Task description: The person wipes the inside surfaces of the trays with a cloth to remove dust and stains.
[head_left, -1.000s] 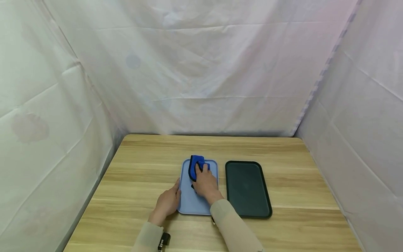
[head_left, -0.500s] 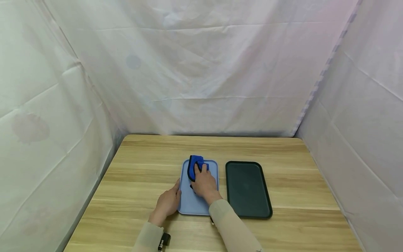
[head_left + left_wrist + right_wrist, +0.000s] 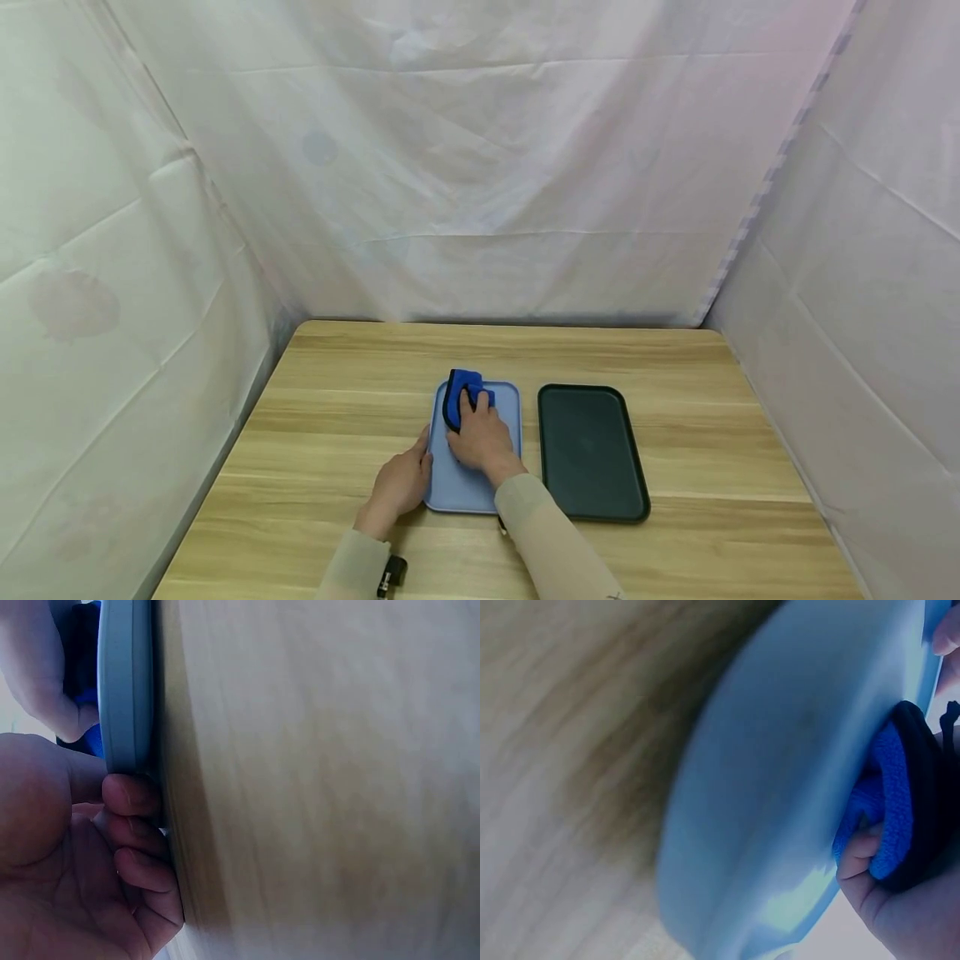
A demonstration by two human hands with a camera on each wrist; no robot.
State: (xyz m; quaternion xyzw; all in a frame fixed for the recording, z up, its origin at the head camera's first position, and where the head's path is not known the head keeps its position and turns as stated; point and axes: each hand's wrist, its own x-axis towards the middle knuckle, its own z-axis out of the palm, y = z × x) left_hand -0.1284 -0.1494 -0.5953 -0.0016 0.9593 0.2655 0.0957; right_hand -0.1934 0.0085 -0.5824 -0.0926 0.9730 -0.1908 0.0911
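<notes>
Left hand curled, right hand farther forward, also curled

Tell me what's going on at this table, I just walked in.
A person's right hand grips a blue cloth against a light blue tray. Their left hand holds that tray's left edge. A dark green tray lies to the right, untouched, on the wooden table.

- left sleeve: light beige, long
- right sleeve: same beige, cuff slightly greyer
- small black device at left cuff, white marking
- dark piece under right cuff, mostly hidden
- dark mark low on right sleeve
</notes>
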